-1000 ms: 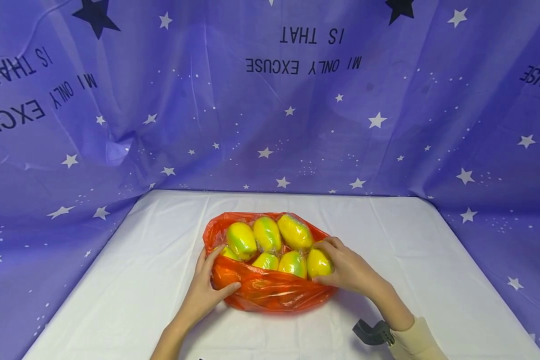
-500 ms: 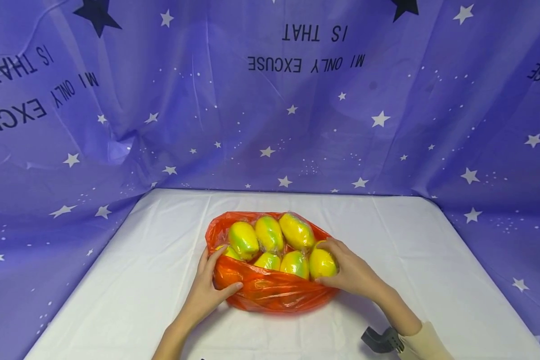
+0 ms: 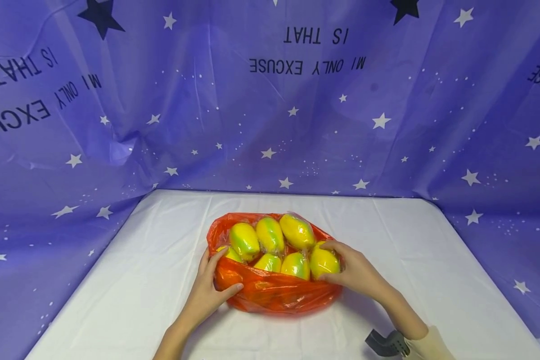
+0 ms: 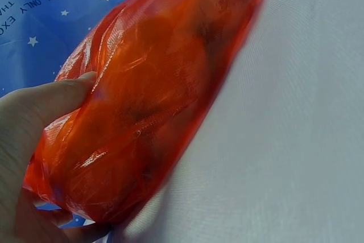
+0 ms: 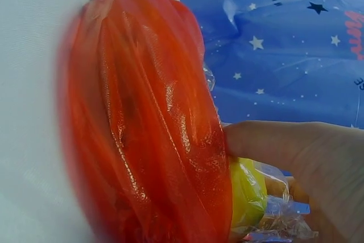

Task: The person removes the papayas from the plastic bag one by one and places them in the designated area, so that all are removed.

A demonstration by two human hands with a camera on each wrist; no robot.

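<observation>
Your left hand [image 3: 209, 285] clamps the left end of the bag [image 3: 279, 291], thumb on its front, fingers round the end; pull too hard there and the thin plastic could stretch or tear. In the middle, the bag sits on the table [image 3: 135, 260], mouth upward, fruit [image 3: 295, 265] inside; tip it and the upper row could roll over the rim, since its film [image 5: 281, 220] looks slick. On the right, your right hand [image 3: 357, 272] is curled round the end fruit [image 3: 326, 264], thumb at the front rim; a hard squeeze could make that fruit slip. Whether those fingers also catch plastic, you cannot tell.

Count, left to right: one left hand, one bag, at least seven fruit, one right hand, one dark bracket [image 3: 384, 344].
</observation>
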